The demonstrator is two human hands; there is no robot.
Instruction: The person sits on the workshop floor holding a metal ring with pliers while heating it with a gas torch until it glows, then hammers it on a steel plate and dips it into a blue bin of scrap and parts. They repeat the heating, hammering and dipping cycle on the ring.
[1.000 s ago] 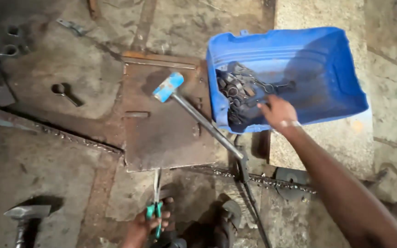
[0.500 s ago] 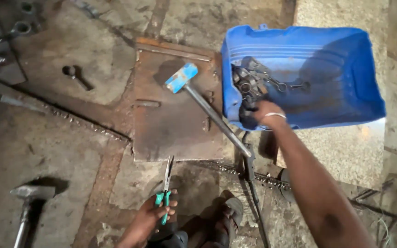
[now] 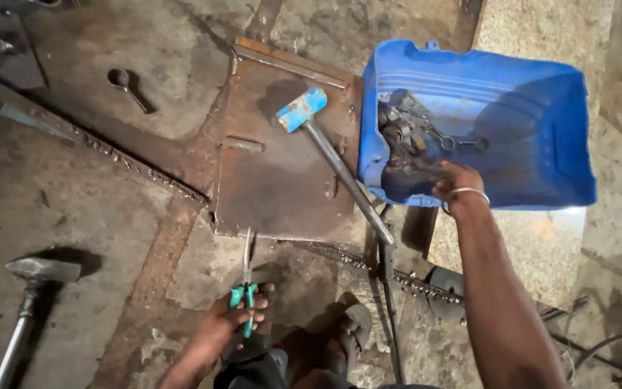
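Observation:
My right hand (image 3: 453, 181) reaches into a cut-open blue plastic container (image 3: 541, 130) and rests on a dark heap of metal tools and wrenches (image 3: 408, 140) at its left end; whether its fingers grip a piece I cannot tell. A thin bangle circles that wrist. My left hand (image 3: 237, 317), low in the view, is closed around the green handles of long-nose pliers (image 3: 246, 277), whose jaws point up toward a rusty steel plate (image 3: 275, 187).
A hammer with a blue head (image 3: 302, 109) lies across the plate, its handle running down to the right. A chain (image 3: 145, 173) crosses the concrete floor. A spanner (image 3: 127, 85) lies upper left, a sledgehammer (image 3: 34, 277) lower left. My sandalled foot (image 3: 350, 331) is at the bottom.
My right hand has sunk lower into the container's near left corner onto the tool heap. My left hand keeps hold of the pliers. The camera has shifted, moving the scene rightward.

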